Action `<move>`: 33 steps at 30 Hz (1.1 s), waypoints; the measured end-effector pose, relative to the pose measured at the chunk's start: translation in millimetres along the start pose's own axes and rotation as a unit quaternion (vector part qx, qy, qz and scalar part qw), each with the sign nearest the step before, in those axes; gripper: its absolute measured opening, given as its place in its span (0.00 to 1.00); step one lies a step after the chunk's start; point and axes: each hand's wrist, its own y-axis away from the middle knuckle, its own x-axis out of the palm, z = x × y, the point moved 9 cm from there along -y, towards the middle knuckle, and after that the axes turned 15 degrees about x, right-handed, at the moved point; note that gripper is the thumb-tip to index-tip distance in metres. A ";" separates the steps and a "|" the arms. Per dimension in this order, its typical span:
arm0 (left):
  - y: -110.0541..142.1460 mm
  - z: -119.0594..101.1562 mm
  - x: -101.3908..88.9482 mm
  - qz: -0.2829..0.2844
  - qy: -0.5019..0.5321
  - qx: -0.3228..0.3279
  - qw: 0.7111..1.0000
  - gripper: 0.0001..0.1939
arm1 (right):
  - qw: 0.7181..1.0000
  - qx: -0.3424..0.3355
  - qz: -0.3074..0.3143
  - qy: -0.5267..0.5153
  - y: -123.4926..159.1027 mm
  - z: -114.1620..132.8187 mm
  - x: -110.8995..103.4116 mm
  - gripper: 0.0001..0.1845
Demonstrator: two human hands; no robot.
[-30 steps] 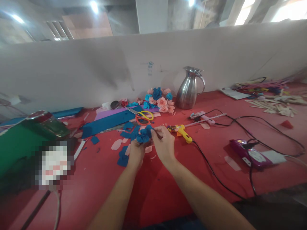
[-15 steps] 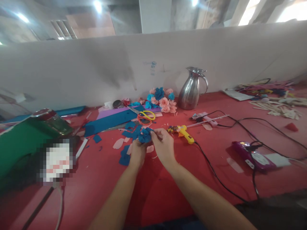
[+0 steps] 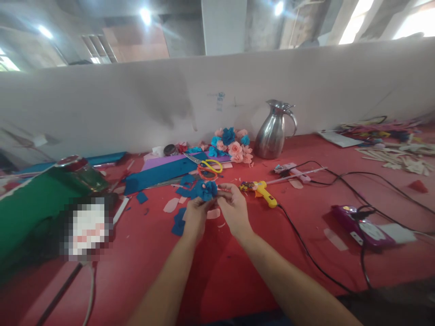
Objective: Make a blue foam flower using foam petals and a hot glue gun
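Observation:
A blue foam flower (image 3: 205, 190) is held over the red table (image 3: 142, 253) between both hands. My left hand (image 3: 194, 218) grips it from below. My right hand (image 3: 234, 207) pinches its right side with the fingertips. Blue foam scraps (image 3: 178, 222) and pale pink petal pieces (image 3: 169, 205) lie on the table just under and left of the hands. Orange-and-yellow scissors (image 3: 207, 166) lie just beyond the flower on a blue foam sheet (image 3: 158, 173). A yellow glue gun (image 3: 262, 192) lies right of my right hand.
A bunch of finished pink and blue flowers (image 3: 231, 144) and a steel jug (image 3: 273, 130) stand by the white partition. Black cables (image 3: 343, 181) and a purple power strip (image 3: 360, 222) lie at right. A green sheet (image 3: 27, 208) and a glass jar (image 3: 79, 174) sit at left.
The hands keep hold of the blue flower and work it slightly; the view has tilted down a little, so everything sits a bit lower in the picture.

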 end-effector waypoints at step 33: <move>1.5 0.3 -14.4 -0.092 0.005 0.047 0.995 0.10 | 0.998 -0.049 0.014 0.032 0.9 9.7 2.1 0.07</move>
